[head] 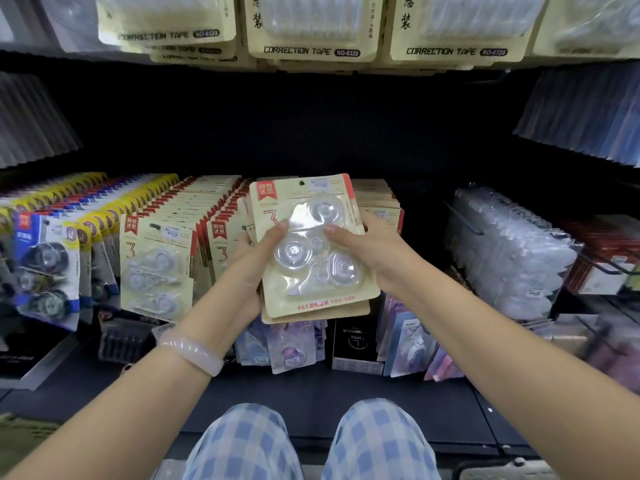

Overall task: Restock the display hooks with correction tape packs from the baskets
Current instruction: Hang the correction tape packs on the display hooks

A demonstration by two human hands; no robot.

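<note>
The left hand (258, 259) and right hand (363, 251) are closed around the sides of a small stack of correction tape packs (311, 247), thumbs laid across the clear blister. The stack is held tilted, in front of the hanging rows of matching packs (194, 216), forearms extended.

Left hand (250, 261) and right hand (367, 251) grip a pack stack (311, 251).
</note>
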